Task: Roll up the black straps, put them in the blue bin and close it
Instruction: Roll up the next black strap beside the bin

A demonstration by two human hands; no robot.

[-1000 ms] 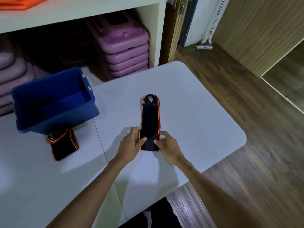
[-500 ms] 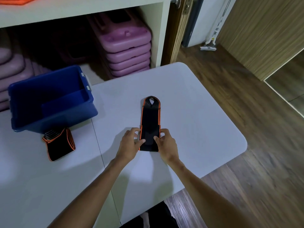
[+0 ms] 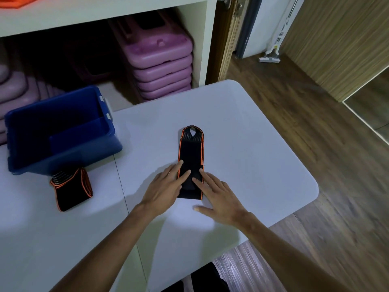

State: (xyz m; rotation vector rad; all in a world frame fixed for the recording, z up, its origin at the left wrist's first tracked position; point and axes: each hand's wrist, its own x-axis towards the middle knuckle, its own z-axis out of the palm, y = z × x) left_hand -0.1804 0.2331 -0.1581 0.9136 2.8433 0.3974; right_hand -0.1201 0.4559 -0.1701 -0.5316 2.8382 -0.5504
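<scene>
I am looking down from a head camera at a white table [image 3: 242, 127] that fills the middle and lower left of the frame. At centre frame a black strap [image 3: 191, 152] with orange edging lies flat, its long axis running straight away from me, toward the top of the frame. Its looped end sits at the far end; its near end lies under my fingers.

My left hand [image 3: 165, 191] comes in from the lower left, fingers straight and pressed flat on the near left part of the strap. My right hand [image 3: 219, 194] comes in from the lower right, fingers also straight and spread, fingertips pressing the near right part, thumb resting on the table. Neither hand is curled around anything.

Both hands are equally near the strap's near end, one on each side of it (so the roll, as I judge it, would start here and travel away from me along the strap's length).

At the left of the frame a blue bin [image 3: 69, 152] stands open on the table, with no lid on it. Just below it, touching or nearly touching its front wall, lies a second strap [image 3: 72, 191], bundled up and not in the bin.

Stacked purple cases [image 3: 160, 60] sit on a shelf at the upper centre.
</scene>
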